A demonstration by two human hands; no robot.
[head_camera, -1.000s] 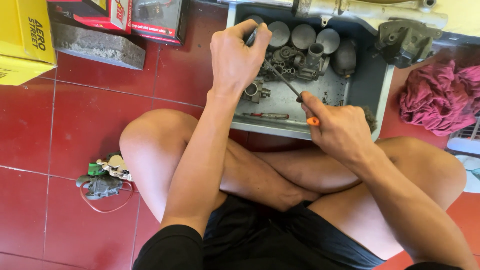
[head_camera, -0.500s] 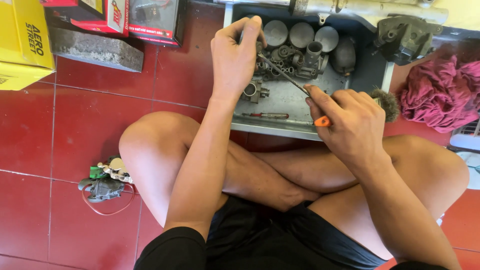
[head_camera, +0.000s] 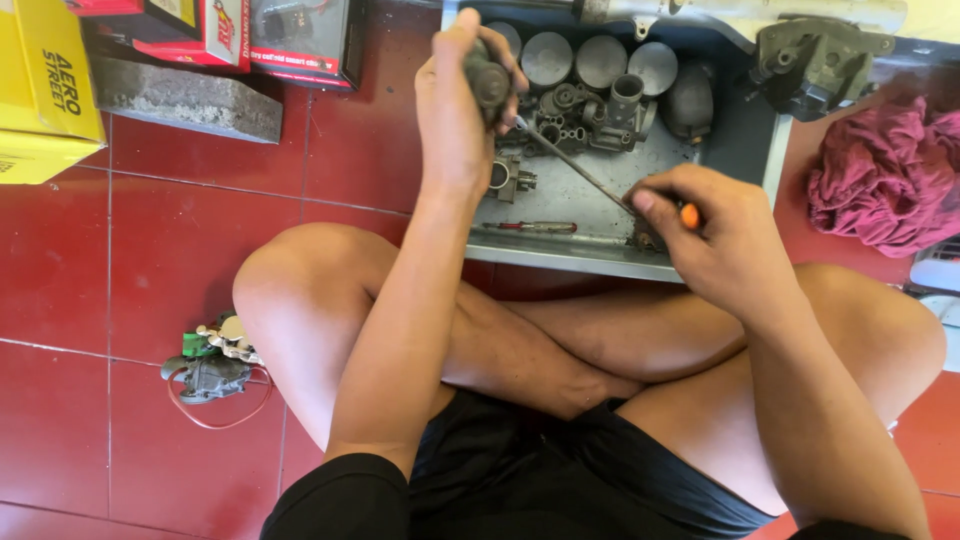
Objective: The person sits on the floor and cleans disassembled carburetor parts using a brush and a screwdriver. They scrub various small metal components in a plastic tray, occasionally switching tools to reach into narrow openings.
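I sit cross-legged on a red tiled floor in front of a grey metal tray [head_camera: 600, 262]. My left hand [head_camera: 455, 110] is closed around a small dark metal part [head_camera: 489, 80] held above the tray's left side. My right hand [head_camera: 715, 235] grips an orange-handled screwdriver [head_camera: 575, 165]; its thin shaft slants up and left, and the tip meets the dark part. In the tray lie grey carburetor parts [head_camera: 590, 110], round metal cylinders [head_camera: 600, 60] and a small red-handled screwdriver [head_camera: 535, 227].
A small grey part with green pieces and a red wire [head_camera: 212, 370] lies on the floor by my left knee. A concrete block [head_camera: 185, 100], a yellow box [head_camera: 40, 85] and red boxes [head_camera: 305, 35] stand at the back left. A crumpled pink rag [head_camera: 885, 175] lies right.
The view has shifted slightly. My left hand stays over the tray with the dark part, now raised a little. My right hand has turned on the screwdriver, its shaft still pointing at the part.
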